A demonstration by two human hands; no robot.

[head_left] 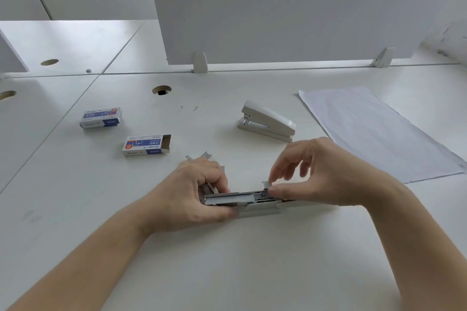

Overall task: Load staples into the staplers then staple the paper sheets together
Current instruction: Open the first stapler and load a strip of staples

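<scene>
An opened white stapler [249, 201] lies flat on the desk near me, its metal staple channel facing up. My left hand [195, 195] grips its left end. My right hand [318, 171] pinches a short strip of staples [266, 183] just above the channel's right part. Loose staple strips [202, 156] lie behind my left hand. A second white stapler [267, 120] stands closed further back. Paper sheets [374, 131] lie at the right.
Two blue-and-white staple boxes sit at the left: a closed one [101, 117] and one with its end flap open [146, 145]. A white divider panel [290, 23] stands along the desk's back. Cable holes [161, 89] open in the desk surface [252, 260].
</scene>
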